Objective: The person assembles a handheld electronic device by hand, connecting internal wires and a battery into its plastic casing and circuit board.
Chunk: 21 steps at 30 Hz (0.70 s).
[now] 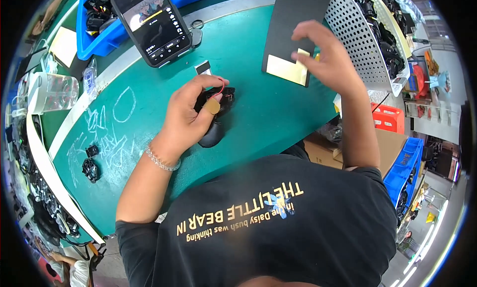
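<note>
My left hand (186, 110) is closed around a small black electronic assembly (226, 99) with thin red wires, low over the green tabletop. A gold-coloured round disc (212, 106) shows at its thumb. Just beyond the fingers is a small silver-and-black piece (202, 67), and a smooth black rounded part (211, 135) lies under the hand. My right hand (328, 58) is raised over a dark flat board (288, 31), thumb and forefinger apart. Near its thumb tip stands a small pale yellow piece (301, 53), beside a pale yellow sheet (285, 70) on the board; whether the thumb touches it I cannot tell.
A phone (154, 29) stands at the back before a blue bin (102, 48) of black parts. At the right is a white perforated basket (360, 38) of black parts. Small black pieces (90, 169) lie left, near a clear tub (59, 92). Blue crates (403, 170) stand right of the table.
</note>
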Motion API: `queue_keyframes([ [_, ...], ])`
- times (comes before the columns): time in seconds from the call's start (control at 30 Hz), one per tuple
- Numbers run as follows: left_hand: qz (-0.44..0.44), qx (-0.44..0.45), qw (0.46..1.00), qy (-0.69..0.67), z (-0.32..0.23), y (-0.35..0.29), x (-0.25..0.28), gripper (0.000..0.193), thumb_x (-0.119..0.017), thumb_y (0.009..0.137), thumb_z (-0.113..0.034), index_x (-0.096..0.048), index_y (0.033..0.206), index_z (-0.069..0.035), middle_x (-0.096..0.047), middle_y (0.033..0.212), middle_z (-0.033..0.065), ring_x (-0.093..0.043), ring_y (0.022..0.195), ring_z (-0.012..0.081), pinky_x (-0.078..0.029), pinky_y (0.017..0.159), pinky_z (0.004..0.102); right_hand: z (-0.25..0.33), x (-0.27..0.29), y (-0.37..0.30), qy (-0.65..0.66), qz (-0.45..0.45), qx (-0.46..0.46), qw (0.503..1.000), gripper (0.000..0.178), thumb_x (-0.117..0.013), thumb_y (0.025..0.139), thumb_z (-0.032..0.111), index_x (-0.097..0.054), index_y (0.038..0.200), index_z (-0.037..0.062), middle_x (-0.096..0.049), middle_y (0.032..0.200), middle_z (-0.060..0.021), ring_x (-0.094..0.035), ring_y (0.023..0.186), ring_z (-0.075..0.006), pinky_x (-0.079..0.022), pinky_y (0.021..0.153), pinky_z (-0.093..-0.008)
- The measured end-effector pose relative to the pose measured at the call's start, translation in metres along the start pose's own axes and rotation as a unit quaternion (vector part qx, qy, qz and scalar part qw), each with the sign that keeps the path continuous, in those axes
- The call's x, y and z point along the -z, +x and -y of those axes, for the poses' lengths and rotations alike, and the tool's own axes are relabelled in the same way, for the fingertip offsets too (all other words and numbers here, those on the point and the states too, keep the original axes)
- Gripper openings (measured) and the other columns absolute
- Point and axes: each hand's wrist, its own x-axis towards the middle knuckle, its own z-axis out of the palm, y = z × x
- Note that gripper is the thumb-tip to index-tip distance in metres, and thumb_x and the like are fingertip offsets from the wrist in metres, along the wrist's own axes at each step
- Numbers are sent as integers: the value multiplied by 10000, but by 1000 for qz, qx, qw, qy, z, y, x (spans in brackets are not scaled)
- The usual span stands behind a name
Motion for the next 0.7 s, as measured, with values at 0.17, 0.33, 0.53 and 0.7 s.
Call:
queue_keyframes([
  [0.17, -8, -46, 998, 38, 2, 1, 1, 200, -580, 832, 14, -568, 1028, -20, -634, 1000, 116, -622, 897, 245, -488, 804, 320, -19, -24, -25, -29, 8, -5, 1000, 252, -680, 732, 132, -587, 947, 40, -582, 1090, -111, -552, 1030, -321, -454, 865, -370],
  [0.33, 23, -35, 999, 28, 1, -1, 3, 192, -555, 853, 27, -564, 1040, -15, -628, 1039, 103, -590, 951, 174, -470, 834, 290, -21, -19, -25, -96, 25, -3, 995, 186, -664, 760, 126, -604, 908, 32, -599, 1077, -122, -575, 990, -328, -475, 825, -387],
  [0.53, 27, -23, 999, 18, 0, -1, 4, 187, -552, 860, 23, -557, 1045, -7, -627, 1029, 100, -592, 933, 155, -470, 836, 278, -27, -24, -25, -141, 31, 71, 987, 168, -643, 785, 123, -595, 909, 19, -612, 1050, -132, -586, 971, -320, -488, 793, -388],
  [0.7, 31, -27, 999, 20, 1, -1, 6, 179, -551, 860, 13, -555, 1037, -8, -628, 1030, 101, -594, 927, 162, -470, 830, 281, -28, -12, -17, -103, 70, 83, 989, 160, -639, 788, 124, -591, 893, 14, -615, 1027, -139, -591, 954, -321, -490, 785, -384],
])
